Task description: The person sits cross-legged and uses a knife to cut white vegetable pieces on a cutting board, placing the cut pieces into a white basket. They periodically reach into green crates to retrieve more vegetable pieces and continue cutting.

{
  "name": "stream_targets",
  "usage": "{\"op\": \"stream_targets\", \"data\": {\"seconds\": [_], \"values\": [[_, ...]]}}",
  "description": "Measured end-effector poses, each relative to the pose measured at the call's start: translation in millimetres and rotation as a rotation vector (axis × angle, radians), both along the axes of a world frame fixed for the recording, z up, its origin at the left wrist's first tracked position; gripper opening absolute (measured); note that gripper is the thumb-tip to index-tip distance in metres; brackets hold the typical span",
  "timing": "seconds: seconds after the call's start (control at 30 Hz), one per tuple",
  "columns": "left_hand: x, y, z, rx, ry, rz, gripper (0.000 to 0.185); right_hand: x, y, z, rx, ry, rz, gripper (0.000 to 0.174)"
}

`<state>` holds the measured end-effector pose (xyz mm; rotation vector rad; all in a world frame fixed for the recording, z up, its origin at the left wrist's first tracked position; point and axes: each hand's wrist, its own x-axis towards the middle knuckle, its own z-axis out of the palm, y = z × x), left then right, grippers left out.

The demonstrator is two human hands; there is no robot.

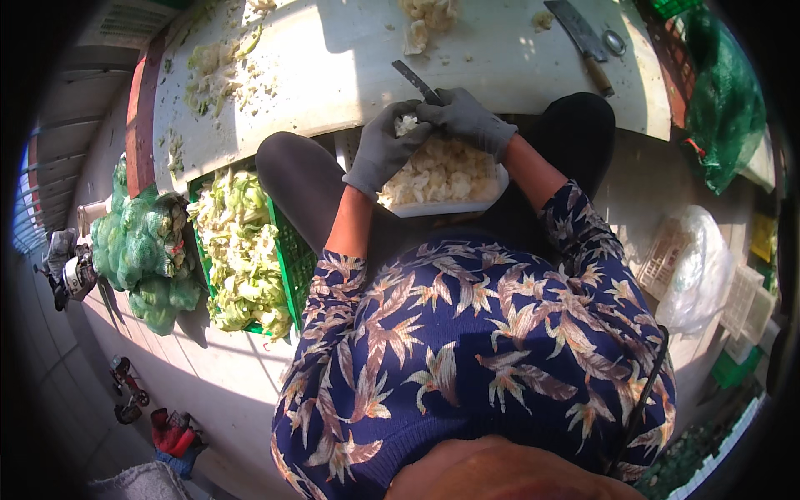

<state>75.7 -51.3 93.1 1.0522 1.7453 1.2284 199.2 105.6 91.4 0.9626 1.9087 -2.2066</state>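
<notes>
My left hand (384, 147), in a grey work glove, is closed around a small white cauliflower floret (406, 125). Beside it, my right hand (465, 119), gloved the same way, grips a knife (412, 80) whose narrow blade points up and left over the table edge. The knife's handle is hidden in the fingers. Both hands meet above a white plastic crate (431, 208) between my knees, which holds many cut cauliflower florets (431, 178).
A white worktable (312, 75) carries cauliflower pieces (428, 22), leafy scraps (215, 75) and a cleaver (575, 31). Left of my knee stands a green crate (281, 262) of trimmed leaves (244, 250), with green net sacks (147, 244) beyond. A clear plastic bag (697, 269) lies at right.
</notes>
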Motion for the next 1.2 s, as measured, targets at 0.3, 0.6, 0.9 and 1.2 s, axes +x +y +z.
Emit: {"op": "stream_targets", "data": {"seconds": [0.3, 0.6, 0.9, 1.2], "values": [[-38, 4, 10, -0.245, 0.104, -0.156, 0.054, 33, 27, 43, 0.59, -0.329, 0.333, 0.048], [-40, 125, -49, -0.17, 0.813, 0.348, 0.044, -11, 57, 18, 0.648, -0.13, -0.074, 0.048], [-49, 67, -65, 0.113, 0.623, 0.388, 0.048, -7, 37, -6, 0.619, -0.152, -0.008, 0.047], [-49, 78, -53, -0.084, 0.341, 0.462, 0.043, -14, 20, -17, 0.977, -0.159, 0.16, 0.045]]}}
